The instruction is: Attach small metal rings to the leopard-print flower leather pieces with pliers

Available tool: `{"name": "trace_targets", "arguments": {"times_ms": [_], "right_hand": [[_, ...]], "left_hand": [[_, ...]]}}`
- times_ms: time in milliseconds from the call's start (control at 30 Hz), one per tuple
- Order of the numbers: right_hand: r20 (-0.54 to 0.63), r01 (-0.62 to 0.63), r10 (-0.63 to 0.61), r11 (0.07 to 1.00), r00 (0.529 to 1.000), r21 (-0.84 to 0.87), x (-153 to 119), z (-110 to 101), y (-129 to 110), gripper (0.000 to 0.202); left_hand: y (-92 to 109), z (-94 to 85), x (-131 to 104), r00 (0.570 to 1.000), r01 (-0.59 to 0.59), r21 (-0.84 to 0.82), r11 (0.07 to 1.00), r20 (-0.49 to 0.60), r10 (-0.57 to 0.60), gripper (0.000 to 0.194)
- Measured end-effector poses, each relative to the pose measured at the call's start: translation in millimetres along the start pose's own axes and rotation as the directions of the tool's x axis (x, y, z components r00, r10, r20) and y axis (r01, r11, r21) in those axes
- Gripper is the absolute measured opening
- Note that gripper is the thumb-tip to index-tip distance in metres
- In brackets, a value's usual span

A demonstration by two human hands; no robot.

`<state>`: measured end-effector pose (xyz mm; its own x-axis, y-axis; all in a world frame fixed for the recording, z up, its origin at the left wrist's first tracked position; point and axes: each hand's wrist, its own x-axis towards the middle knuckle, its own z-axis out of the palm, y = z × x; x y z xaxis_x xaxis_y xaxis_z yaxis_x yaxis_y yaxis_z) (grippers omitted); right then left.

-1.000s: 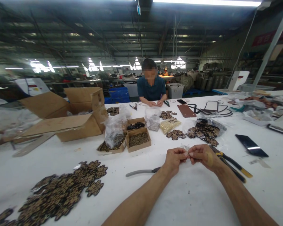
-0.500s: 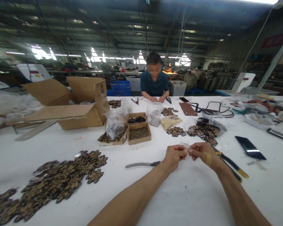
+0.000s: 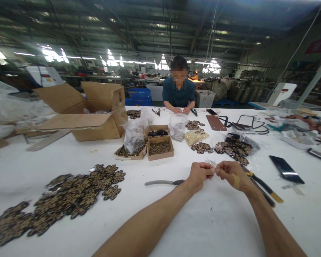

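My left hand and my right hand meet fingertip to fingertip low over the white table. Both are closed in a pinch; what lies between the fingers is too small to make out. Just behind the fingertips lies a little heap of small silvery pieces. A tool with a grey handle lies left of my left hand, partly behind it. Pliers with black and yellow handles rest beside my right wrist, which has a tan plaster on it.
Flower-shaped patterned patches are piled at the left, more beyond my right hand. Small boxes of metal parts, a large open carton and a phone lie around. A person sits opposite.
The whole view has shifted slightly, with the table's objects appearing a little further right and higher. My hands stay together in the same pinch.
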<state>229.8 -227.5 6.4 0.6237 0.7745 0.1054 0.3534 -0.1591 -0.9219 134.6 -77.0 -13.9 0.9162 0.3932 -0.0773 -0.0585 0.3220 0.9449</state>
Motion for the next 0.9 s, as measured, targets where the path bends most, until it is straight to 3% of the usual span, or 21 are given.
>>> {"name": "trace_targets", "arguments": {"times_ms": [300, 533, 667, 767, 900], "right_hand": [[0.039, -0.012, 0.012, 1.000, 0.999, -0.018, 2, 4, 10, 0.026], [0.043, -0.033, 0.035, 0.998, 0.998, -0.047, 0, 7, 4, 0.023], [-0.049, -0.029, 0.029, 1.000, 0.998, -0.004, 6, 10, 13, 0.017], [-0.116, -0.042, 0.048, 0.998, 0.992, 0.049, 13, 14, 25, 0.017], [-0.171, -0.060, 0.073, 0.995, 0.983, 0.082, 17, 17, 33, 0.019]], "left_hand": [[-1, -5.6, 5, 0.997, -0.081, 0.185, 0.979, 0.026, 0.077, 0.016], [-3, -9.9, 5, 0.996, -0.089, 0.404, 0.910, 0.011, 0.093, 0.013], [11, -18.0, 18, 0.983, -0.034, 0.611, 0.791, -0.121, 0.136, 0.010], [28, -22.2, 41, 0.931, 0.066, 0.763, 0.643, -0.278, 0.235, 0.013], [38, -15.2, 77, 0.863, 0.183, 0.862, 0.473, -0.371, 0.342, 0.043]]}}
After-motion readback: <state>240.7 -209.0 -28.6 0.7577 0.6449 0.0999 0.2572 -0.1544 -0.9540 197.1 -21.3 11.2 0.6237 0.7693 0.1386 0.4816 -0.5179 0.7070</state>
